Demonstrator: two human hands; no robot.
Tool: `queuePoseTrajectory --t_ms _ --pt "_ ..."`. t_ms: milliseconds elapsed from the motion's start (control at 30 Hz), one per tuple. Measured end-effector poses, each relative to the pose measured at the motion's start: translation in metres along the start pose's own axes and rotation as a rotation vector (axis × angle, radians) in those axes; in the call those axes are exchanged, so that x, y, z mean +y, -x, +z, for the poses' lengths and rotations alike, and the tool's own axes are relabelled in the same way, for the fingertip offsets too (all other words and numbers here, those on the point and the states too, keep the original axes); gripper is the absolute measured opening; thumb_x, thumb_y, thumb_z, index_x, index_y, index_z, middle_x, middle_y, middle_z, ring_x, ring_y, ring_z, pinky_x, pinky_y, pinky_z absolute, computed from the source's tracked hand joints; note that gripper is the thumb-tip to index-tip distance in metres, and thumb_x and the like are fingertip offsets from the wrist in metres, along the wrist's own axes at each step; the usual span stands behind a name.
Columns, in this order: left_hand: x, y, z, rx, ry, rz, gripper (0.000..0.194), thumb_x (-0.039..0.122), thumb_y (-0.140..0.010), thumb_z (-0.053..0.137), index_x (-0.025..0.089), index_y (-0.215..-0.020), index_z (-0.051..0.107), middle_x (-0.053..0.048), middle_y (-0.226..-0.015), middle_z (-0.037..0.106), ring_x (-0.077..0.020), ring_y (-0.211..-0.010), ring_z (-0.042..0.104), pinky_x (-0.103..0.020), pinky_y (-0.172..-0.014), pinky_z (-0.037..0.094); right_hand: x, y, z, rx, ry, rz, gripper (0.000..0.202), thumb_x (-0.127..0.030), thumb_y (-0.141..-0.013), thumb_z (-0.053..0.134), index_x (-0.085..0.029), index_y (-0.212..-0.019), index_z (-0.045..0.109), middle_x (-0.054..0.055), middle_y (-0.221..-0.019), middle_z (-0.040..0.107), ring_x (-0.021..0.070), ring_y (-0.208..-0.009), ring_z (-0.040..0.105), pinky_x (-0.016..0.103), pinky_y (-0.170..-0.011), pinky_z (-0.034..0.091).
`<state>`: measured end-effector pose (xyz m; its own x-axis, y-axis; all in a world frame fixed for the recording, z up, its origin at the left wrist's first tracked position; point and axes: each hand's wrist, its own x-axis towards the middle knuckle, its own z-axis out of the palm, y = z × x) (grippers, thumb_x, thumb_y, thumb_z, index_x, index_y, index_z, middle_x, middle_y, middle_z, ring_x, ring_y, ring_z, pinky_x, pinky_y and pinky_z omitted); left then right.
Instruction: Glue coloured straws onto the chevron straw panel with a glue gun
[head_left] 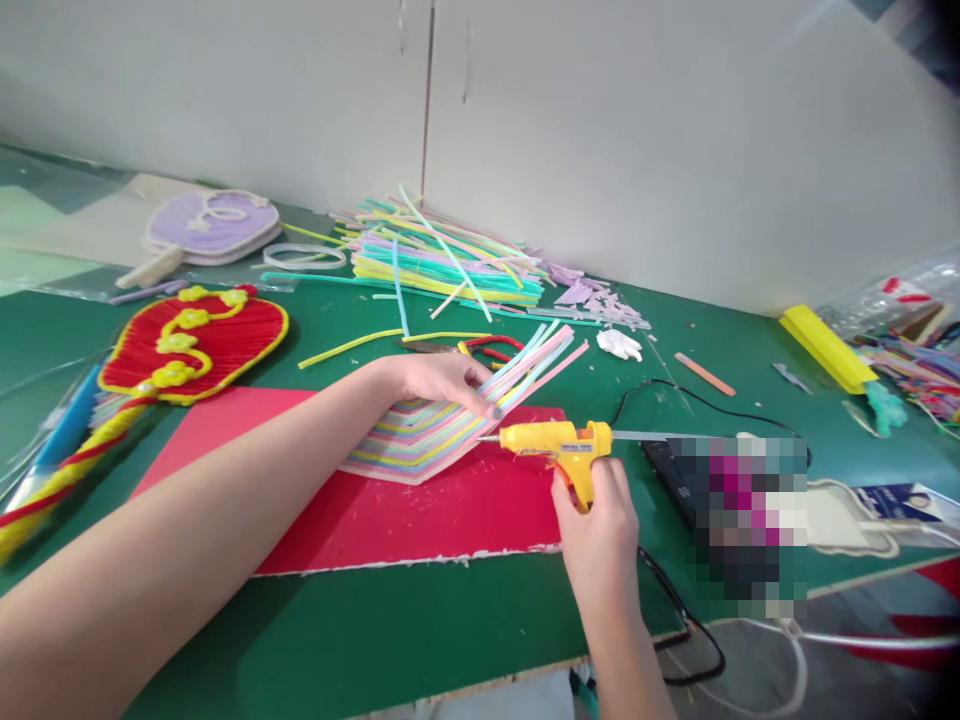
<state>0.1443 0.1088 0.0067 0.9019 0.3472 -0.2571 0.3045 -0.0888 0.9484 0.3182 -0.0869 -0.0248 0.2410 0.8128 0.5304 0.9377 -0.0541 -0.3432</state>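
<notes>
Clock positions are taken from the striped strip panel (412,462), as seen from the head camera.

Right hand (609,505): fingers closed around the handle of a yellow glue gun (544,437), at three o'clock. The nozzle points to nine o'clock at the panel's right edge; contact cannot be confirmed. Whether the trigger is pressed cannot be determined.

Left hand (442,380): partly curled over the panel, fingertips closed on the strips near their right end. Loose strip ends fan out beyond the fingers toward one to two o'clock.

The panel bends in angled pastel bands and lies over a red sheet (420,525) on the green table (360,640).

Red-handled cutters (496,352) lie between one and two o'clock, just behind the left hand. A pile of coloured strips (450,265) occupies twelve to one. A white crumpled wad (619,344) is at two.

A red fan (217,350) with yellow trim lies between nine and ten; a lilac fan (217,230), between ten and eleven.
</notes>
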Motion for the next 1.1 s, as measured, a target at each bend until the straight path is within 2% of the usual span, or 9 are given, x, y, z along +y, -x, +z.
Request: queuePoseTrajectory --t_ms 867,1100 --pt "-0.0088 -0.0046 -0.0043 0.006 -0.033 0.027 0.031 0.044 -0.061 0.078 0.020 -0.080 0.074 0.004 -0.070 0.066 -0.0134 -0.069 0.053 -0.022 -0.065 0.036 0.0017 -0.0030 -0.0012 0.063 0.018 0.044 0.007 -0.022 -0.086 0.051 -0.018 -0.090 0.054 0.006 -0.081 0.054 0.0201 -0.076 0.057 0.031 -0.064 0.046" --pt "-0.0098 -0.0056 -0.0048 -0.003 -0.023 0.040 0.031 0.044 -0.059 0.079 0.019 -0.076 0.072 0.004 -0.068 0.064 -0.0131 -0.068 0.052 -0.022 -0.065 0.037 0.0030 -0.0033 -0.0006 0.087 0.009 0.053 0.007 -0.024 -0.086 0.052 -0.017 -0.088 0.054 0.005 -0.080 0.054 0.0201 -0.076 0.057 0.031 -0.064 0.046"
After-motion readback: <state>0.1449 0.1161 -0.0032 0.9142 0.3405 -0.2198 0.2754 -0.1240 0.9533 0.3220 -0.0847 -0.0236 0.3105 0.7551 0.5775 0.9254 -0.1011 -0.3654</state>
